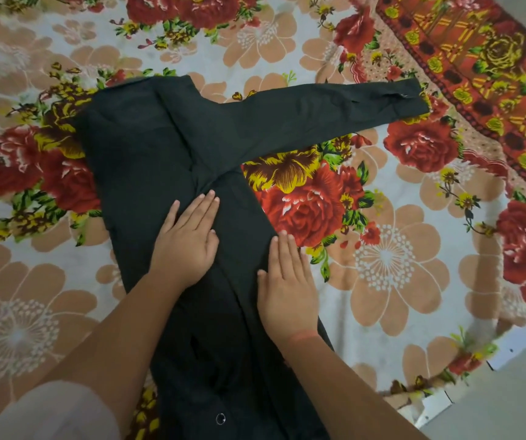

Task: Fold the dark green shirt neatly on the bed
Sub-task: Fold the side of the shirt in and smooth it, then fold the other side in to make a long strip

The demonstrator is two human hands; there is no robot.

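Observation:
The dark green shirt (147, 147) lies flat on the bed, its body running from the upper left down toward me. One long sleeve (334, 112) stretches out to the right, cuff at the far right. My left hand (188, 239) rests palm down on the middle of the shirt, fingers spread. My right hand (287, 287) lies flat on the shirt's right edge, fingers pointing away from me. Neither hand grips the cloth. A metal snap (220, 418) shows near the bottom.
The bed is covered by a floral sheet (398, 265) with red roses and peach flowers. A red and yellow patterned border (477, 74) runs along the upper right. The bed's corner and pale floor (509, 392) lie at the lower right.

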